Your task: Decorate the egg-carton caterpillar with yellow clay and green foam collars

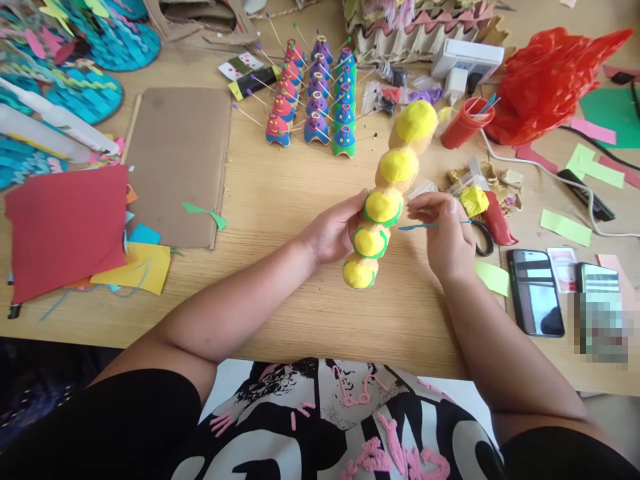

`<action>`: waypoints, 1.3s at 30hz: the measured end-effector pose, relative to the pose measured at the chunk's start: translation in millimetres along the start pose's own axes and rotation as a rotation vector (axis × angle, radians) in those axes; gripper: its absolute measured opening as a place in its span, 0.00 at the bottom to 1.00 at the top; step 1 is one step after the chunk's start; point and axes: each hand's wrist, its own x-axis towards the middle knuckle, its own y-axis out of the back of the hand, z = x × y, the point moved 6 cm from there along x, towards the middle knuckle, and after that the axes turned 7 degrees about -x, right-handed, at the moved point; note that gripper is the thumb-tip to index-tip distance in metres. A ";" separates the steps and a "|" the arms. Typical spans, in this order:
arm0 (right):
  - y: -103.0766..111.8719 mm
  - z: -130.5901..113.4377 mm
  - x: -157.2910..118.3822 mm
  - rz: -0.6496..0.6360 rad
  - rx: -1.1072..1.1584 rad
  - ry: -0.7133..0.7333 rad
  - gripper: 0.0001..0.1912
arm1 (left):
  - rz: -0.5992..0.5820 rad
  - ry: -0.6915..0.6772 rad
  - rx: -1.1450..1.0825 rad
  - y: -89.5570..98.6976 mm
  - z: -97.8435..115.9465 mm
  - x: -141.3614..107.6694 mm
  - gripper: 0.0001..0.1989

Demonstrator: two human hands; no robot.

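Observation:
My left hand (337, 230) is closed around the left side of a bumpy carton strip (397, 168) with several rounded humps topped in yellow. Green edging shows around the three humps nearest me. To the right of the strip, my right hand (447, 230) pinches a thin blue stick (415, 227), whose flattened tip points at the strip without touching it. A yellow lump (473, 200) lies just beyond my right hand, beside a red comb-like piece (497, 217).
Painted carton figures (317, 100) with pins stand behind. A brown cardboard sheet (175, 160) and red paper (67, 230) lie left. At the right are a red cup (463, 123), a red plastic bag (550, 87), a phone (536, 293) and a white cable (590, 200).

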 end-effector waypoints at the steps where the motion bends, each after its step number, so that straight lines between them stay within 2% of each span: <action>1: 5.6 -4.8 1.2 0.016 -0.163 0.059 0.26 | 0.003 -0.005 0.000 0.3 0.5 0.3 0.25; 3: 10.2 -10.0 3.2 -0.016 -0.489 0.101 0.27 | 0.012 -0.014 -0.012 1.2 1.0 1.2 0.24; 6: 8.4 -7.6 5.3 -0.134 -0.850 0.013 0.22 | 0.012 -0.024 -0.049 2.7 0.8 3.3 0.23; 8: 4.6 -5.9 5.7 -0.208 -0.958 -0.020 0.19 | 0.001 -0.029 -0.069 3.8 0.5 4.9 0.22; 10: 2.2 -3.1 6.4 -0.267 -0.968 -0.040 0.16 | -0.005 -0.032 -0.070 5.2 0.6 6.3 0.23; 15: 10.8 6.5 10.8 -0.306 -0.818 -0.111 0.11 | 0.060 -0.052 -0.036 7.9 4.2 6.2 0.24; 20: 9.2 -1.2 9.2 -0.263 -0.315 -0.113 0.13 | 0.145 -0.008 -0.106 2.8 4.6 -0.6 0.22; 24: 3.2 -7.6 3.9 -0.177 -0.017 -0.079 0.18 | 0.155 -0.006 -0.143 -0.4 4.4 -2.3 0.21; 31: -1.1 -11.4 2.2 -0.063 0.093 0.008 0.16 | 0.171 -0.035 -0.134 2.4 5.8 0.2 0.21; 34: -3.3 -24.7 12.2 -0.018 0.152 0.076 0.17 | 0.169 -0.023 -0.125 3.0 6.3 0.5 0.22; 39: -17.0 -52.5 30.1 -0.035 0.106 0.175 0.19 | 0.146 -0.049 -0.139 2.7 9.1 2.0 0.23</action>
